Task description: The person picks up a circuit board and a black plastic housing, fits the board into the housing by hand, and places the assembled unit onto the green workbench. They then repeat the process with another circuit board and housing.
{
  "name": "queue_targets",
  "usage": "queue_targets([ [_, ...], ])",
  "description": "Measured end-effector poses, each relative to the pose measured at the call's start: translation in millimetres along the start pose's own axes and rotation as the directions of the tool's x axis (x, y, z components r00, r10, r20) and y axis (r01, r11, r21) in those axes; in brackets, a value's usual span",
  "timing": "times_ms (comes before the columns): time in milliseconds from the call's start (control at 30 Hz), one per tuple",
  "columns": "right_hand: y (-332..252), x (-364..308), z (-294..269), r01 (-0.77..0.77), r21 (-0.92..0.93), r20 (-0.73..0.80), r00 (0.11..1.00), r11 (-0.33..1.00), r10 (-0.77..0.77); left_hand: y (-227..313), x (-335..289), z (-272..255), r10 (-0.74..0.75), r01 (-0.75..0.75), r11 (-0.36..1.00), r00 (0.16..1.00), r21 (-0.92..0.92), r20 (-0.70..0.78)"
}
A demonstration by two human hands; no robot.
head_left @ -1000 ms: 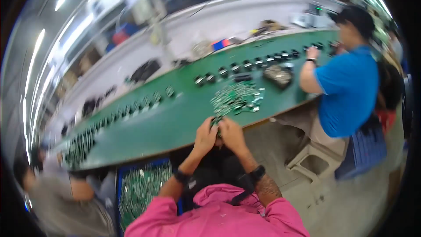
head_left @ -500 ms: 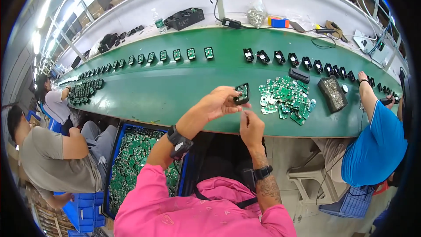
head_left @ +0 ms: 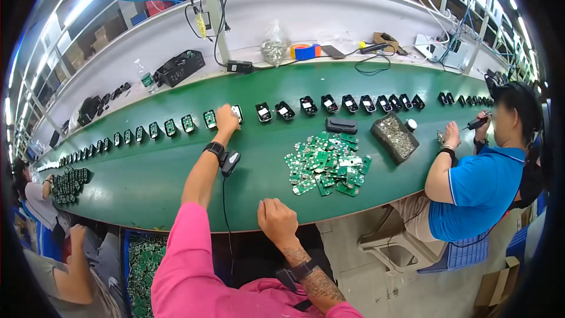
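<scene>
My left hand [head_left: 226, 120] reaches over the green table to the right end of a row of black plastic casings with green boards. Its fingers close round the last black casing [head_left: 237, 113], which is partly hidden by the hand. Beside it stands another board-filled casing [head_left: 210, 119]. My right hand [head_left: 278, 219] hovers at the table's near edge with its fingers curled in; whatever they may hold is hidden. To its right lies a heap of loose green circuit boards [head_left: 327, 166]. A row of black casings with white labels [head_left: 308, 105] runs along beyond the heap.
A dark tray of small metal parts [head_left: 394, 137] and a black block [head_left: 341, 125] sit past the heap. A co-worker in blue [head_left: 479, 179] works at the right, holding a dark tool. Others sit at left. A board-filled crate [head_left: 147, 268] stands below the table's near edge.
My left hand has carried the casing away from in front of me to the row's end. My right hand has parted from it and stays near the edge. The view has swung right.
</scene>
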State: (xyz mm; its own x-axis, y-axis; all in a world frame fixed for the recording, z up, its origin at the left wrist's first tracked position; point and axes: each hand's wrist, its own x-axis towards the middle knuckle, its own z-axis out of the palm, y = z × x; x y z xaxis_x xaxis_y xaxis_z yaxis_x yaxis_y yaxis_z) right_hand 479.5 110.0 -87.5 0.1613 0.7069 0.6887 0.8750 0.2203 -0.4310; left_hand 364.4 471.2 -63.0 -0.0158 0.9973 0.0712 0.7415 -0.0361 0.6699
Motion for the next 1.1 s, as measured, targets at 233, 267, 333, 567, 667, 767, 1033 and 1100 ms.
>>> queue_targets([
  [233,-0.4,2.0,-0.8,-0.019,0.054,0.048,0.999,0.998,0.016,33.7,-25.3,7.4,0.767,-0.709,0.64,0.614,0.295,-0.187],
  [267,-0.4,2.6,-0.4,-0.015,0.056,0.056,0.998,0.998,0.012,38.1,-26.0,17.1,0.712,-0.666,0.695,0.69,0.271,-0.131],
  [333,-2.0,3.4,0.7,-0.005,0.097,0.044,0.999,0.995,0.001,40.0,-24.8,21.1,0.642,-0.609,0.753,0.762,0.25,-0.078],
  [567,18.6,19.1,-12.1,-0.192,0.363,0.011,0.979,0.912,0.202,81.4,-53.7,5.0,0.517,-0.525,0.845,0.851,0.107,0.093],
  [667,56.5,67.8,-43.8,-0.323,0.0,-0.086,0.943,0.946,0.322,64.0,-130.7,-6.1,0.659,-0.665,0.743,0.747,-0.075,-0.091],
  [767,105.2,96.8,-21.2,-0.288,-0.365,0.165,0.916,0.885,0.366,46.9,-231.0,-23.9,0.567,-0.554,0.818,0.821,-0.154,0.063],
  [1033,107.2,98.4,-3.3,-0.22,-0.482,0.094,0.95,0.848,0.299,29.8,-299.9,-25.3,0.507,-0.489,0.856,0.857,-0.17,0.092],
  [1100,105.4,104.5,-8.9,-0.272,-0.45,0.132,0.922,0.851,0.364,30.5,-302.6,-26.6,0.458,-0.434,0.879,0.884,-0.197,0.093],
])
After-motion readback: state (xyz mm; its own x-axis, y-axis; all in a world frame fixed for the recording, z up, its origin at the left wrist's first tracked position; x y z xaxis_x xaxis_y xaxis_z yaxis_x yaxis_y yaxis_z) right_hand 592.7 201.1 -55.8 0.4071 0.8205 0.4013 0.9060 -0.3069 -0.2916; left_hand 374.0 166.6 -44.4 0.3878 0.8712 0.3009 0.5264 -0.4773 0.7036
